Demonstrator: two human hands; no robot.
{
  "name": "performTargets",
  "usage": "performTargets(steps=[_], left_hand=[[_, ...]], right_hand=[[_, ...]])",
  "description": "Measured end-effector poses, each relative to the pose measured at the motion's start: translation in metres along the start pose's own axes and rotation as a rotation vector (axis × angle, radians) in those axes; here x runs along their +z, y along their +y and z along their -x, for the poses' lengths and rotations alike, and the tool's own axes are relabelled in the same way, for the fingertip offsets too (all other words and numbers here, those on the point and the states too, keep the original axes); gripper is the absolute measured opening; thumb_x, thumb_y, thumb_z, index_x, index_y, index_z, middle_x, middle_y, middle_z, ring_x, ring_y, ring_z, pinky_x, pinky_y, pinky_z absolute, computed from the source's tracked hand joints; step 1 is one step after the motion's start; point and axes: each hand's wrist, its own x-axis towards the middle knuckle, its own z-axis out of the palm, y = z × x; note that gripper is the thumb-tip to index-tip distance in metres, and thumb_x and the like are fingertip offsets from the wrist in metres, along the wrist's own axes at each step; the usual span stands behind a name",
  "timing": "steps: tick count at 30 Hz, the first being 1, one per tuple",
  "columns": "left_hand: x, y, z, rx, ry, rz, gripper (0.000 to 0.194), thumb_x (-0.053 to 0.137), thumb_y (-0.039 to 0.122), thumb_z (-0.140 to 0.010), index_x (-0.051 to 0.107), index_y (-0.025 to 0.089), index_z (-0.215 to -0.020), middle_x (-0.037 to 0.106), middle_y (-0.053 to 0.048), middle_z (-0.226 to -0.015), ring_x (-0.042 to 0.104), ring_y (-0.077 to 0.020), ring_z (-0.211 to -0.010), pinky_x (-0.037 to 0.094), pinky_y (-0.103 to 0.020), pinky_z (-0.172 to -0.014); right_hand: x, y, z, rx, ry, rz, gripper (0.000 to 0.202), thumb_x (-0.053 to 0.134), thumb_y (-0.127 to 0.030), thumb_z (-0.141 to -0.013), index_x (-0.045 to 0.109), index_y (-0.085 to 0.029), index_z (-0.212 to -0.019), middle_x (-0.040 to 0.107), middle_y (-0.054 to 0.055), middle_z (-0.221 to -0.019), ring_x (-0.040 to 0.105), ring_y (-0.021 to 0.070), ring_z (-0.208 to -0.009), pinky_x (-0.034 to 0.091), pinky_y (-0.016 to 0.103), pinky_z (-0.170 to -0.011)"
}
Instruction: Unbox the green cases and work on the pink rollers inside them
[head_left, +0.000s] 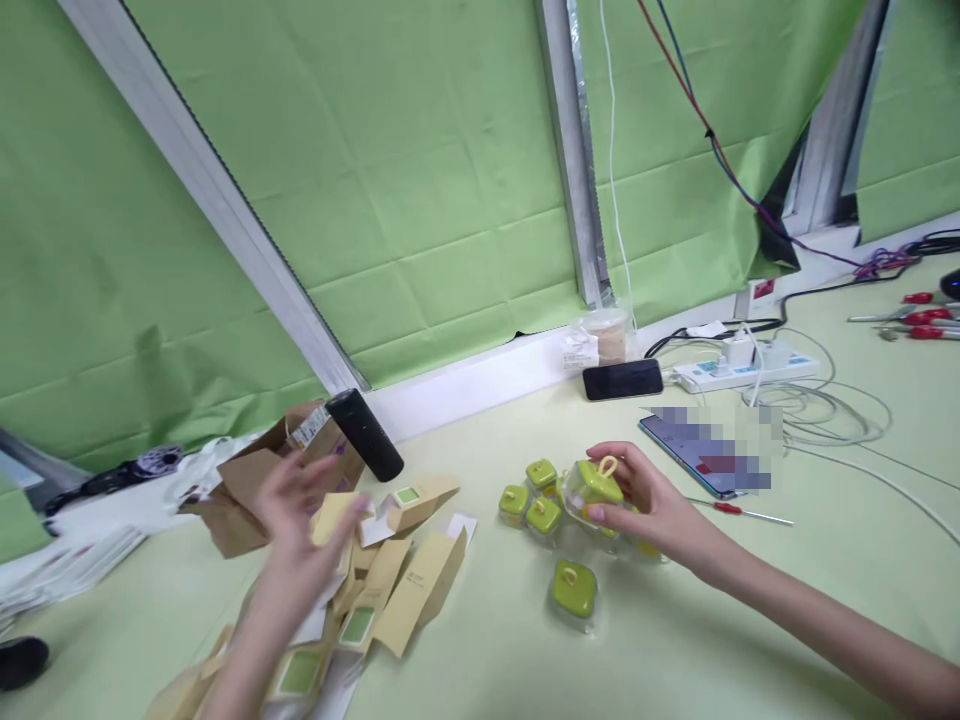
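Note:
My right hand (637, 500) holds a small clear container with a green lid and a yellow loop (598, 482), above a cluster of similar containers (543, 514). One more green-lidded container (575, 588) stands apart, nearer to me. My left hand (304, 510) is raised with its fingers spread, holding nothing, over a pile of opened tan cardboard boxes (420, 585) with green squares on them.
Behind the pile are a brown carton (251, 475) and a black cylinder (365, 435). Two phones (622, 380), a thin red-handled screwdriver (727, 508), a power strip (750, 368) and loose cables lie to the right. A black object (22, 662) sits far left.

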Motion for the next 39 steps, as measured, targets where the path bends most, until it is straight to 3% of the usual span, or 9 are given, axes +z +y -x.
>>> performTargets(steps=[4,7,11,18,22,26,32,35,39], left_hand=[[0.061,0.063,0.06,-0.045,-0.588,0.265,0.077,0.067,0.042,-0.074,0.025,0.032,-0.137,0.041,-0.009,-0.14,0.043,-0.0277,-0.125,0.037,-0.05,-0.103],[0.093,0.082,0.081,-0.21,-0.774,0.543,0.083,0.076,0.037,-0.066,0.033,0.028,-0.136,0.043,-0.01,-0.139,0.045,-0.0283,-0.124,0.038,-0.046,-0.103],[0.105,0.071,0.081,-0.311,-0.756,0.792,0.062,0.08,0.027,-0.06,0.057,0.019,-0.117,0.056,-0.011,-0.121,0.053,-0.0277,-0.114,0.04,-0.042,-0.101],[0.112,0.038,0.081,-0.261,-0.686,0.776,0.046,0.073,0.025,-0.067,0.053,0.017,-0.107,0.059,-0.008,-0.104,0.057,-0.0227,-0.103,0.044,-0.039,-0.094],[0.113,0.026,0.084,-0.234,-0.726,0.766,0.043,0.069,0.026,-0.069,0.053,0.016,-0.108,0.057,-0.009,-0.107,0.055,-0.0224,-0.106,0.042,-0.037,-0.097],[0.11,0.013,0.092,-0.271,-0.826,0.618,0.043,0.062,0.023,-0.073,0.045,0.019,-0.111,0.056,-0.009,-0.113,0.055,-0.0205,-0.109,0.043,-0.035,-0.096],[0.102,0.003,0.097,-0.306,-0.869,0.423,0.055,0.065,0.022,-0.064,0.047,0.021,-0.116,0.053,-0.009,-0.117,0.05,-0.0272,-0.113,0.04,-0.043,-0.097],[0.098,0.019,0.095,-0.165,-0.807,0.272,0.073,0.07,0.029,-0.062,0.04,0.027,-0.128,0.042,-0.009,-0.131,0.035,-0.03,-0.127,0.028,-0.046,-0.106],[0.108,0.045,0.109,0.225,-0.729,0.001,0.07,0.071,0.051,-0.063,0.047,0.032,-0.126,0.04,-0.008,-0.136,0.022,-0.0357,-0.134,0.009,-0.058,-0.109]], right_hand=[[0.017,0.006,0.016,0.003,-0.062,0.13,0.042,0.067,-0.04,-0.077,0.044,-0.027,-0.11,0.053,0.004,-0.112,0.054,0.0225,-0.104,0.044,0.037,-0.091],[0.027,0.008,0.025,-0.048,-0.192,0.128,0.04,0.065,-0.037,-0.079,0.044,-0.027,-0.112,0.053,0.003,-0.114,0.052,0.0211,-0.109,0.042,0.036,-0.094],[0.032,0.008,0.018,-0.093,-0.265,0.123,0.027,0.051,-0.038,-0.09,0.044,-0.026,-0.113,0.054,0.003,-0.108,0.055,0.0183,-0.103,0.045,0.034,-0.089],[0.048,0.008,-0.016,-0.359,-0.21,0.415,0.014,0.047,-0.031,-0.092,0.047,-0.022,-0.082,0.059,0.006,-0.1,0.055,0.0205,-0.094,0.044,0.037,-0.081],[0.056,0.009,-0.019,-0.401,-0.153,0.43,0.013,0.046,-0.027,-0.093,0.047,-0.022,-0.081,0.058,0.005,-0.09,0.056,0.0189,-0.085,0.044,0.035,-0.075],[0.045,0.0,-0.02,-0.364,-0.066,0.314,0.013,0.045,-0.032,-0.093,0.047,-0.023,-0.083,0.057,0.004,-0.089,0.056,0.018,-0.085,0.046,0.032,-0.074],[0.012,-0.014,-0.02,-0.277,-0.276,0.727,0.02,0.048,-0.037,-0.09,0.051,-0.022,-0.078,0.061,0.003,-0.08,0.056,0.0187,-0.072,0.044,0.032,-0.065],[-0.001,-0.011,-0.015,-0.297,-0.241,0.769,0.02,0.046,-0.037,-0.091,0.051,-0.022,-0.078,0.061,0.004,-0.081,0.057,0.0192,-0.074,0.044,0.032,-0.065],[-0.008,-0.01,-0.005,-0.292,-0.314,0.673,0.018,0.05,-0.037,-0.089,0.051,-0.023,-0.078,0.059,0.006,-0.1,0.055,0.0218,-0.097,0.044,0.036,-0.084]])
